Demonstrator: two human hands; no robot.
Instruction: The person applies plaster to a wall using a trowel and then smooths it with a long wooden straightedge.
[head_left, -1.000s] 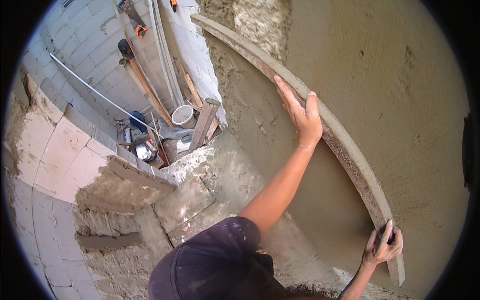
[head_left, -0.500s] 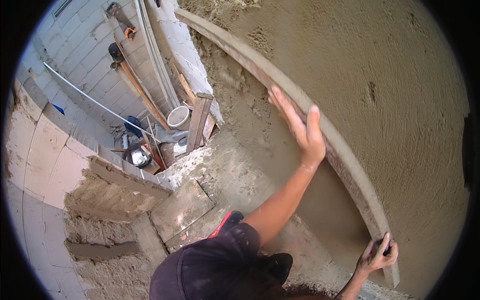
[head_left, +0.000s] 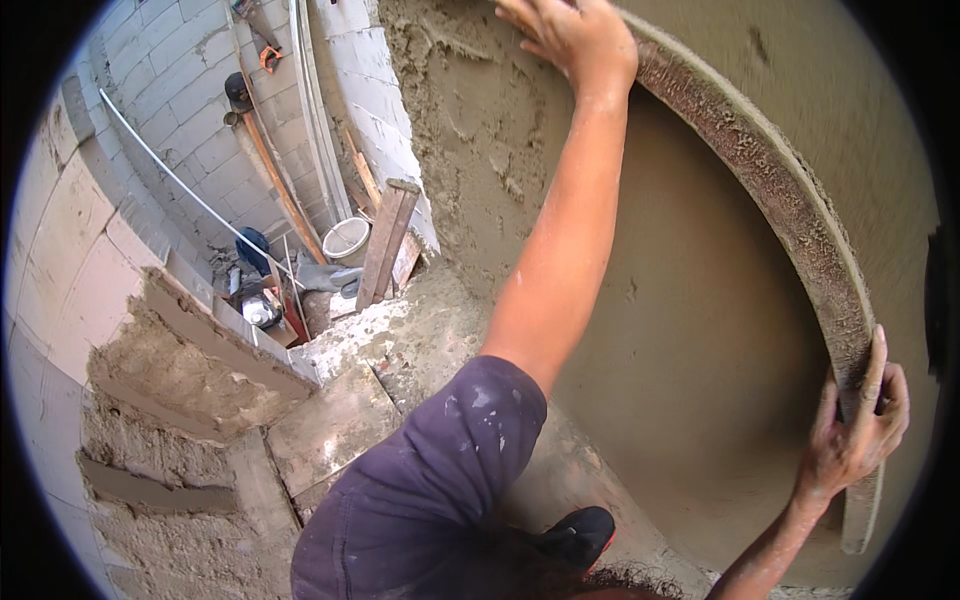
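Note:
A long plasterer's straightedge, coated with wet mortar, lies against the plastered wall and looks bowed in the fisheye picture. My left hand is at its upper part, by the top edge of the view. The palm bears on the straightedge while several fingers stretch off to the left; the thumb's grip is partly cut off. Lower right, my right hand grips the straightedge near its bottom end, fingers on one side and thumb on the other. Below the straightedge the plaster is fairly smooth; toward the upper left it is rough.
Left of the wall, an opening shows a white bucket, wooden boards, a white pipe and a hand saw. A low block wall with mortar patches runs at left. My shoe is on the mortar-stained floor.
Both hands have moved upward with the straightedge, the right hand also to the right. My left arm now reaches higher, and the view has shifted slightly.

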